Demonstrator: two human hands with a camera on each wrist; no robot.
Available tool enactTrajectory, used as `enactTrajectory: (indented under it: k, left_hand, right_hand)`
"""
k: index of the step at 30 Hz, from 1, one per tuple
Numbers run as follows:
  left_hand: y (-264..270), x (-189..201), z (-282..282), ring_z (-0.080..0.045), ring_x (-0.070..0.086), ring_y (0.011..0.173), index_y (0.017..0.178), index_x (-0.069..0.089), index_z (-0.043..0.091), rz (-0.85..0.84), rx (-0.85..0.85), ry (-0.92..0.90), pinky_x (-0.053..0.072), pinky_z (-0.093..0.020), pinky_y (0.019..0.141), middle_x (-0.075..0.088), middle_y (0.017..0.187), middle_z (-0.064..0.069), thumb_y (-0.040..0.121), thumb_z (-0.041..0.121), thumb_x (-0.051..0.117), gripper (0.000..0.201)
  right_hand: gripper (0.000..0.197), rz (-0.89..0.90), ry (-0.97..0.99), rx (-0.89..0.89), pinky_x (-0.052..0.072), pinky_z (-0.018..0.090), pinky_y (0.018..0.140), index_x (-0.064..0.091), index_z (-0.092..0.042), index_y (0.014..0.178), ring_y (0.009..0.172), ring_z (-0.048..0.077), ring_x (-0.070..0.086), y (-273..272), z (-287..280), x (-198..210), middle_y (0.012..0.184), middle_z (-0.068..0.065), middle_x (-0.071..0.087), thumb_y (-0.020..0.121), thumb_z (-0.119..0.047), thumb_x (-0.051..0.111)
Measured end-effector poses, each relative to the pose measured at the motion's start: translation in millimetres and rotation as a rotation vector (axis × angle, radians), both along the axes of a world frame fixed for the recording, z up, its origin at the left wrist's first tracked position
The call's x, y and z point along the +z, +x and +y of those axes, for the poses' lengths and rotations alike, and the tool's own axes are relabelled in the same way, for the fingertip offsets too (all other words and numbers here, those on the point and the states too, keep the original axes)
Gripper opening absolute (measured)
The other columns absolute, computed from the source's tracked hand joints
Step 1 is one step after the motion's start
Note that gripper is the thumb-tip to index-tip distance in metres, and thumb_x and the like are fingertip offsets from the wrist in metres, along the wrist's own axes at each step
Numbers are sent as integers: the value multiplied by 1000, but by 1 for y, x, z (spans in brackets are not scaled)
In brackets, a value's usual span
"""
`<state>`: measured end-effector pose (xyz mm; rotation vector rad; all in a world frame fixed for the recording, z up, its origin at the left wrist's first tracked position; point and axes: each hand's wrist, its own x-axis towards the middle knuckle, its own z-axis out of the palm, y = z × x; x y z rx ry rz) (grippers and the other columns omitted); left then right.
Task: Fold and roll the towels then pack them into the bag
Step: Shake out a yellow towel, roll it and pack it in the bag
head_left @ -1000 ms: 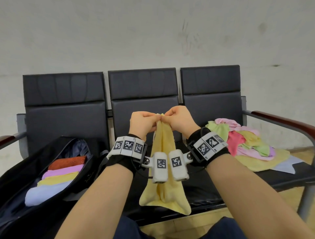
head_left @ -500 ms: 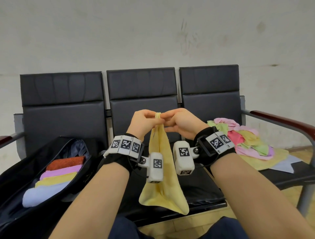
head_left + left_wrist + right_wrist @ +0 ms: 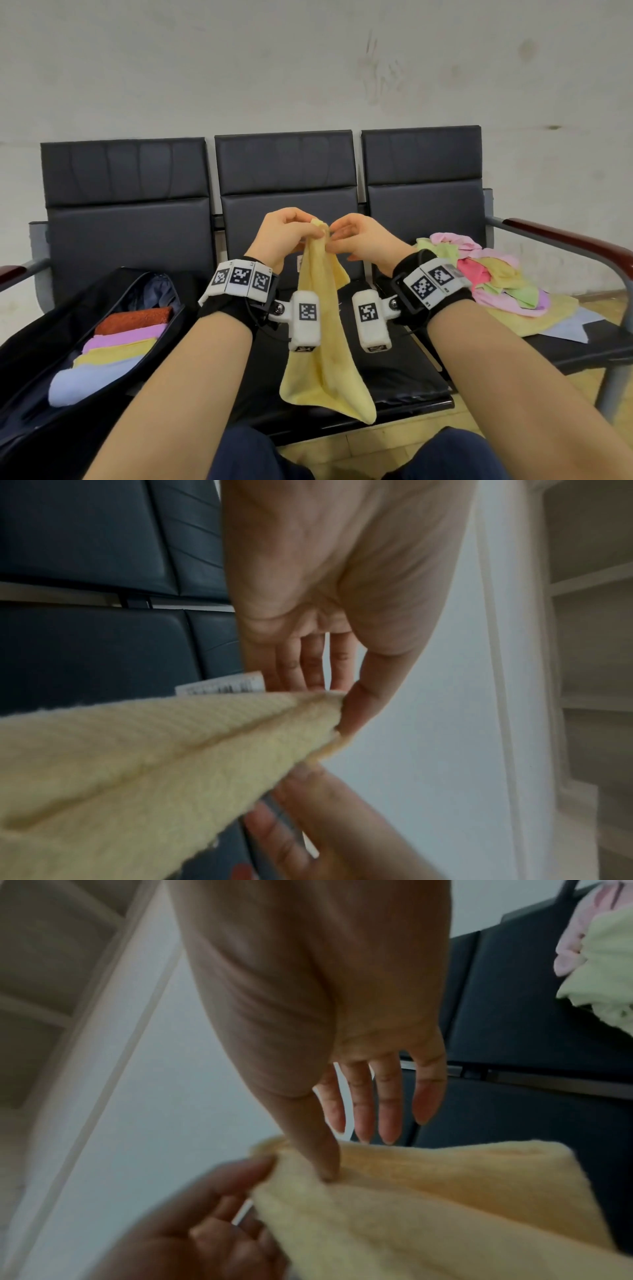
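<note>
Both hands are up in front of the middle seat of the bench (image 3: 284, 205), and between them hangs the yellow towel (image 3: 322, 342), gathered at its top and draping down to a wide hem in front of the seat's front edge. The left hand (image 3: 281, 236) pinches the top of it: thumb and curled fingers are clamped on the bunched corner. In the left wrist view the thumb (image 3: 363, 710) presses right against the cloth's tip, with the other fingers behind it and a white label peeking out beside them. The right hand (image 3: 359, 240) meets the same corner from 3 o'clock. In the right wrist view its thumb (image 3: 318, 1150) digs into the cloth, while its four fingers (image 3: 387, 1104) stretch out side by side behind the fabric; whether they touch it I cannot tell.

Over at 9 o'clock of the hands, on the left seat, lies the bag (image 3: 51, 342), open, with four rolled towels (image 3: 113, 349) packed side by side in it: rust, pink, yellow, pale blue, from far end to near. At 3 o'clock, on the right seat, there's the loose pile of towels (image 3: 493, 281), pink, green and yellow heaped together, resting on a spread yellow one with a pale blue one under it.
</note>
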<state>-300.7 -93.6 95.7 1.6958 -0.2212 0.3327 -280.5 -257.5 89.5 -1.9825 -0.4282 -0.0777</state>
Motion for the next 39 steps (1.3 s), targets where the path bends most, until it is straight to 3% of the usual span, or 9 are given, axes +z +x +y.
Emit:
enactTrajectory:
  k: [7, 10, 13, 16, 20, 26, 30, 34, 39]
  left_hand:
    - [-5, 7, 7, -20, 63, 73, 84, 66, 6, 19, -49, -154, 51, -29, 64, 66, 82, -11, 76, -4, 64, 13]
    - [-5, 11, 10, -16, 56, 62, 80, 64, 4, 9, -48, -239, 45, -26, 57, 63, 66, -2, 76, -6, 59, 12]
    - [-2, 14, 16, -13, 46, 54, 75, 62, 6, -1, -7, -286, 37, -24, 52, 53, 50, 6, 76, -6, 54, 14]
    - [2, 14, 24, -15, 46, 60, 77, 64, 10, -25, 118, -326, 35, -25, 53, 56, 64, 1, 77, 0, 54, 14]
    - [4, 19, 32, -16, 53, 79, 86, 67, 17, -85, 265, -344, 43, -25, 64, 63, 88, -3, 82, 4, 56, 17]
    - [-6, 33, 32, -13, 54, 74, 109, 65, 7, -127, 304, -292, 47, -25, 65, 63, 90, -3, 88, 7, 53, 24]
    - [-18, 39, 29, -20, 56, 83, 96, 67, 13, -87, 293, -257, 50, -36, 80, 64, 97, -7, 85, 11, 54, 17]
    - [-33, 51, 24, -16, 35, 58, 68, 52, 14, -28, 338, -306, 34, -27, 55, 41, 65, 1, 81, 11, 56, 13]
    - [-44, 65, 23, -14, 28, 54, 63, 46, 15, -10, 340, -327, 25, -24, 48, 34, 61, 2, 78, 10, 56, 19]
  right_hand:
    - [38, -16, -190, 10, 51, 41, 94, 58, -13, 123, 107, 21, 59, 11, 2, -23, 116, 6, 62, 86, -11, 65]
    - [19, -42, -275, -29, 53, 44, 91, 66, -4, 105, 100, 28, 63, 12, -1, -30, 105, 14, 66, 87, -9, 61]
    - [14, -20, -171, -17, 54, 33, 79, 68, -6, 98, 91, 22, 65, 10, -7, -32, 99, 11, 68, 87, -14, 66]
    - [11, -84, -11, -70, 52, 30, 68, 68, -3, 91, 79, 19, 63, 8, -14, -24, 85, 8, 66, 86, -12, 68]
    - [17, -257, 215, -207, 55, 36, 75, 67, 4, 90, 79, 20, 64, 7, -19, 1, 85, 18, 68, 85, -12, 70]
    - [7, -234, 347, -173, 38, 24, 56, 59, -7, 78, 60, 12, 45, -8, -16, 32, 68, 8, 46, 85, -10, 59]
    - [21, -201, 382, -172, 36, 21, 51, 50, -11, 65, 54, 11, 42, -23, -23, 36, 60, 2, 43, 84, -10, 61]
    - [28, -178, 375, -133, 43, 22, 53, 53, -15, 58, 55, 11, 53, -43, -32, 47, 56, -4, 54, 83, -9, 65]
    - [21, -192, 390, -139, 42, 24, 55, 54, -11, 64, 58, 14, 51, -53, -35, 60, 64, 2, 53, 80, -9, 67]
